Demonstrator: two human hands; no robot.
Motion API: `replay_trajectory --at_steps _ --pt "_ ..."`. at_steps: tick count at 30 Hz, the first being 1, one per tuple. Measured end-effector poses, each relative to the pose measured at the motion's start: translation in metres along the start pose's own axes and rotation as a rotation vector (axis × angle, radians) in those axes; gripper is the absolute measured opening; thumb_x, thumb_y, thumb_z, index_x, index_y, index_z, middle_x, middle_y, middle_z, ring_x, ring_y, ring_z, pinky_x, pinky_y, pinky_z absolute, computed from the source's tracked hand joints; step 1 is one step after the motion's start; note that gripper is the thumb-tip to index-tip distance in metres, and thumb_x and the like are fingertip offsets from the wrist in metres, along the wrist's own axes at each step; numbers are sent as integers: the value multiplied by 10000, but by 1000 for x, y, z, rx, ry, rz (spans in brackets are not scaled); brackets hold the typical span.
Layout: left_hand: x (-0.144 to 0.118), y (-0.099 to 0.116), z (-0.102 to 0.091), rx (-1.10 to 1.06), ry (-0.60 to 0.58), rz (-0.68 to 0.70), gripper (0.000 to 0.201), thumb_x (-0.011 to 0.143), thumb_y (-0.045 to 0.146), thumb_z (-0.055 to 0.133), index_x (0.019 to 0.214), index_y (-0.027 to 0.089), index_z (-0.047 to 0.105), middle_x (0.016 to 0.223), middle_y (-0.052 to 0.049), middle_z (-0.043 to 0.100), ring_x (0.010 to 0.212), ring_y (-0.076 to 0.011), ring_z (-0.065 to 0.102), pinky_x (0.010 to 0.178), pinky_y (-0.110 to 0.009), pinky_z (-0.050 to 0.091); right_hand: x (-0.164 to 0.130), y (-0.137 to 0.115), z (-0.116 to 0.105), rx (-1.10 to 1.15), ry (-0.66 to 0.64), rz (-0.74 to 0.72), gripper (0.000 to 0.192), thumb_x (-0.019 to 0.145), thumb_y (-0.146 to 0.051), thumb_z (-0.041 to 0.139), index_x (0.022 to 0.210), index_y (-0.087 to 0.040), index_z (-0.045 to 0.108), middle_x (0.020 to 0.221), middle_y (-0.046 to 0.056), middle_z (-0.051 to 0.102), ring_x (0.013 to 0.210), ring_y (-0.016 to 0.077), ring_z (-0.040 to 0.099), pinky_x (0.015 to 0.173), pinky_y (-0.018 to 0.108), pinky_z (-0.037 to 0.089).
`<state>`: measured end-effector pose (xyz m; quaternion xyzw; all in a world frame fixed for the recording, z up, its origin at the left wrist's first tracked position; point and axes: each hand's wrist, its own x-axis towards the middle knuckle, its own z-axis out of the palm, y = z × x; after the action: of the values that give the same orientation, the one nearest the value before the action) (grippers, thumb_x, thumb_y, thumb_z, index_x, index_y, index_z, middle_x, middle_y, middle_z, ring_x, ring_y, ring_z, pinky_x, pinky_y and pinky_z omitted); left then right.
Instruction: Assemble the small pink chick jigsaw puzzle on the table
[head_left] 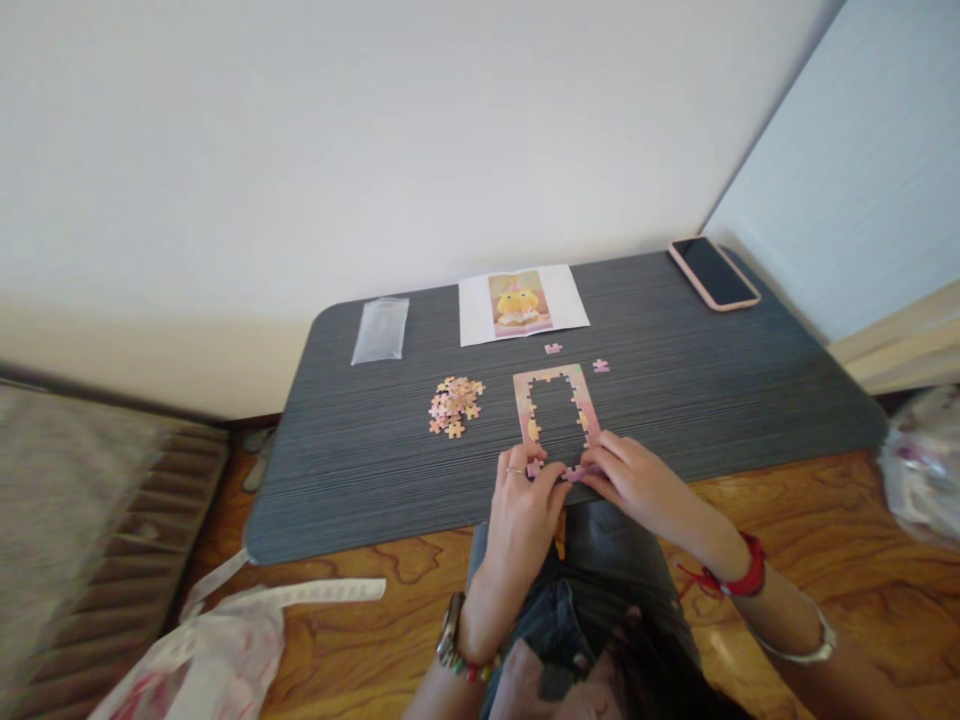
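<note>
A jigsaw puzzle border (523, 400) lies on the dark table, its pieces joined into a rectangle around a bare middle. My left hand (521, 510) has its fingers bent over the lower left corner, gripping the border. With closed fingertips, my right hand (637, 485) holds the lower right part. Between the hands a pink puzzle piece (574, 473) shows along the near edge; whether it is locked in is hard to see. Beyond the border lie two loose pink pieces, one puzzle piece (553, 348) and another puzzle piece (601, 366).
A pile of puzzle pieces (454, 402) sits to the left. Behind the border is a creased paper sheet (474, 312) with a printed yellow character. A clear plastic bag (381, 330) lies far left, a phone (716, 272) far right. The table edge (360, 540) runs close to my body.
</note>
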<state>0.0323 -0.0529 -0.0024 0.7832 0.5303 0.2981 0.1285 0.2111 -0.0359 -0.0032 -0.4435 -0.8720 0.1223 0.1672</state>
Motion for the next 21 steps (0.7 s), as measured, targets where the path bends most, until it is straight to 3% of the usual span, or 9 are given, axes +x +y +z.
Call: replay_trajectory --at_steps 21 --pt "-2 1 2 23 -67 -58 149 769 141 613 899 202 651 970 -61 476 920 -199 460 805 -351 468 -6 -6 10 9 56 62 126 885 -220 473 898 -177 591 871 71 582 800 192 584 703 323 483"
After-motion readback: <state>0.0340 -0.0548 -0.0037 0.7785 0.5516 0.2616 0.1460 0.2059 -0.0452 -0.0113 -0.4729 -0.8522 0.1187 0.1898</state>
